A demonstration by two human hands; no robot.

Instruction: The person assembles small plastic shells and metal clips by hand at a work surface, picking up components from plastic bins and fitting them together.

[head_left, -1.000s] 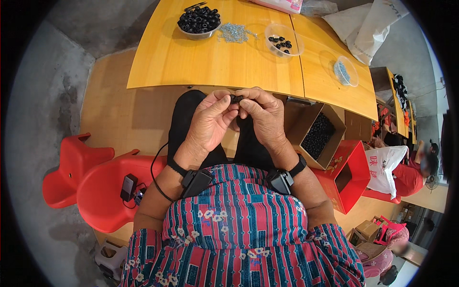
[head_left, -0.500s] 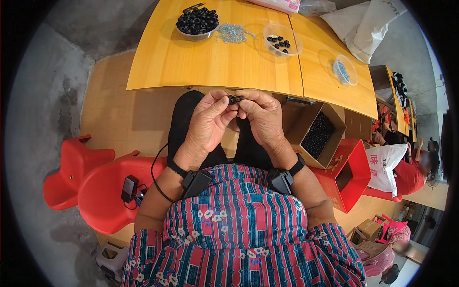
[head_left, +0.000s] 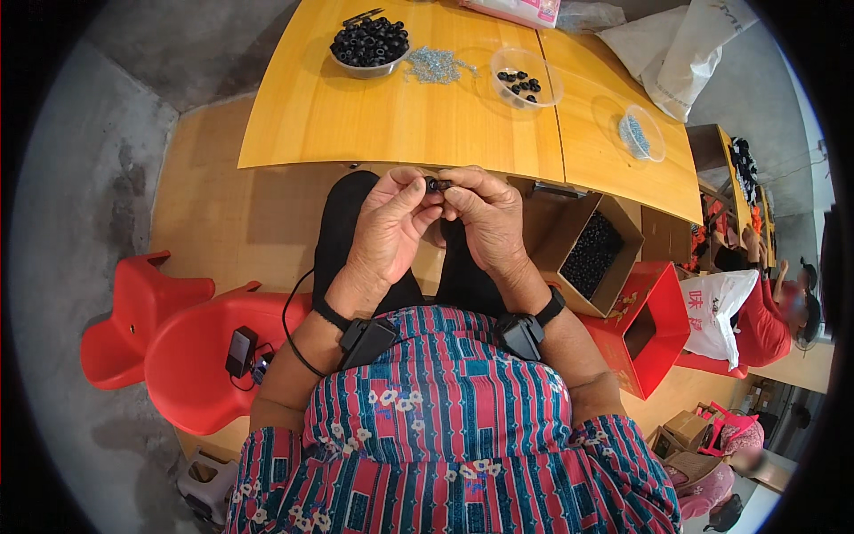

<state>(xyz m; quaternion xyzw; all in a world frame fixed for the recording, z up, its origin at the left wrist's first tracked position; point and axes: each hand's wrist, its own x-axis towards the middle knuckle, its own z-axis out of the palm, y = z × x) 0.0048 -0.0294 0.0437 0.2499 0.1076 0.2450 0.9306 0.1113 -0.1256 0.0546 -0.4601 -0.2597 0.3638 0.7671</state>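
Just off the table's near edge, my left hand [head_left: 389, 218] and my right hand [head_left: 485, 214] meet fingertip to fingertip. Between them sits a small black plastic part [head_left: 432, 185], round and shiny. The left thumb and fingers pinch it from one side. My right thumb and forefinger close on its other end, which looks dark too; whether that end is a separate piece I cannot tell. On the table, a bowl [head_left: 372, 71] heaped with black hollow plastic pieces [head_left: 369, 42] stands beyond the left hand. Next to it lies a pile of tiny silvery pieces [head_left: 434, 65].
A clear tub [head_left: 553, 93] holds several black parts; another tub [head_left: 656, 142] holds small bluish pieces. Right of my knees stand a carton [head_left: 562, 238] of black parts and a red box [head_left: 649, 356]. Red chairs [head_left: 191, 365] are at left. Other people sit far right.
My hands stay almost in place, with the right fingers shifting slightly around the black part. At far right, another person's arm and body have moved.
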